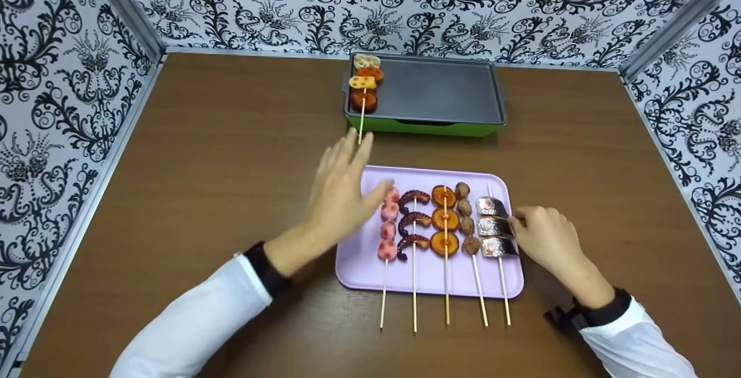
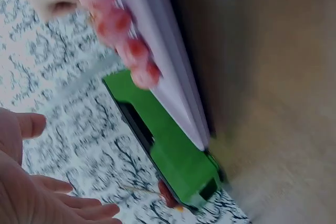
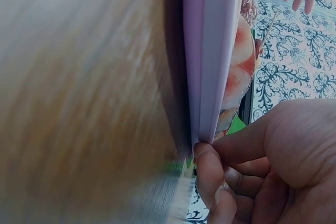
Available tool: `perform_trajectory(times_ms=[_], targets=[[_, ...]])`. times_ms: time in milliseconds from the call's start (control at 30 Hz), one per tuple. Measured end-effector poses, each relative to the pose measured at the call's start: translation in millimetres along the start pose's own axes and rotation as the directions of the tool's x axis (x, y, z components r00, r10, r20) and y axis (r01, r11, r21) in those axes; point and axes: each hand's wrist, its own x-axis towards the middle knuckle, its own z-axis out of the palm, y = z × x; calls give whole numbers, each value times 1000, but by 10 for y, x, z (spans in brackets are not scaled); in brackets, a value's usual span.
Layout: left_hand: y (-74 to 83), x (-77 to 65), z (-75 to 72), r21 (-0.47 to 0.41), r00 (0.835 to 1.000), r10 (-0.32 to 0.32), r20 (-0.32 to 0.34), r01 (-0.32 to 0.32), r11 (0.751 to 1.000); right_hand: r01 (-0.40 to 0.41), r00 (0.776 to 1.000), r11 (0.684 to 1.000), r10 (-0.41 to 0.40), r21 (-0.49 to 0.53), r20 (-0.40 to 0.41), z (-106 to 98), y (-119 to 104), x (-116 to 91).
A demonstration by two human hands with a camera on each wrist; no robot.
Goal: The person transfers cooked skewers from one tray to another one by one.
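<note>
My left hand (image 1: 341,193) hovers over the upper left corner of a lilac tray (image 1: 354,268), fingers spread and holding nothing. At the tray's right edge, my right hand (image 1: 547,238) pinches the rim between thumb and curled fingers (image 3: 209,174), as the right wrist view shows. Side by side on the tray lie several skewers: pink round pieces (image 1: 388,230), octopus tentacles (image 1: 414,220), orange-brown round slices (image 1: 444,220), brown balls (image 1: 466,226) and silver-skinned fish pieces (image 1: 494,226). Their sticks extend past the tray's near edge.
Behind the tray stands a grill with a dark flat plate (image 1: 434,91) and green base (image 1: 446,128). A mixed skewer (image 1: 363,83) lies along its left side, the stick pointing toward me. Patterned panels (image 1: 376,7) border the brown table (image 1: 231,135) on the back and sides.
</note>
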Motion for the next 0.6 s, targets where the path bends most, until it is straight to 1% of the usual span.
perform_trajectory(times_ms=[33, 67, 100, 133, 167, 200, 233, 267, 300, 333, 367, 400, 433, 467, 500, 567, 600], targets=[[-22, 68, -3, -53, 999, -43, 2, 43, 998, 0, 1000, 1000, 0, -1, 0, -2, 0, 0], [-47, 139, -9, -119, 996, -87, 7, 87, 989, 0, 1000, 1000, 0, -3, 1, -4, -1, -1], [-74, 212, -16, -205, 990, -137, 19, 138, 969, 0, 1000, 1000, 0, -3, 2, -6, -3, -1], [-100, 286, -26, -307, 981, -190, 36, 192, 932, -2, 1000, 1000, 2, -3, 4, -7, -3, -1], [-129, 360, -36, -414, 965, -255, 65, 258, 873, -3, 1000, 1000, 3, -3, 4, -7, -3, -1], [-160, 430, -49, -528, 943, -313, 113, 324, 785, -2, 1000, 1000, 2, -4, 4, -7, -3, 0], [-199, 501, -58, -622, 916, -363, 170, 385, 682, -2, 1000, 1000, 2, -3, 3, -5, -2, 2], [-239, 566, -70, -700, 884, -404, 234, 442, 561, -3, 1000, 1000, 3, -3, 3, -4, -3, 3], [-282, 627, -78, -761, 849, -437, 298, 488, 428, -3, 1000, 1000, 3, -3, 2, -2, -2, 5], [-326, 683, -81, -796, 814, -459, 355, 521, 307, -3, 1000, 1000, 3, -4, 2, 0, -1, 6], [-371, 732, -80, -817, 784, -469, 407, 542, 198, -3, 1000, 1000, 3, -4, 2, 1, 0, 8], [-415, 776, -74, -826, 762, -465, 451, 553, 105, -3, 1000, 1000, 3, -5, 2, 3, 2, 9], [-454, 814, -65, -828, 747, -461, 479, 558, 45, -5, 1000, 1000, 5, -5, 2, 4, 3, 10], [-486, 844, -53, -830, 738, -456, 498, 558, -3, -5, 1000, 1000, 5, -5, 2, 4, 4, 9], [-512, 871, -37, -830, 733, -450, 510, 556, -35, -6, 1000, 1000, 6, -5, 2, 4, 5, 8], [-547, 912, -2, -829, 727, -443, 525, 555, -73, -3, 1000, 1000, 3, -7, -1, 1, 8, 6], [-556, 930, 16, -829, 725, -441, 529, 553, -86, -3, 1000, 1000, 3, -7, -2, -1, 8, 4]])
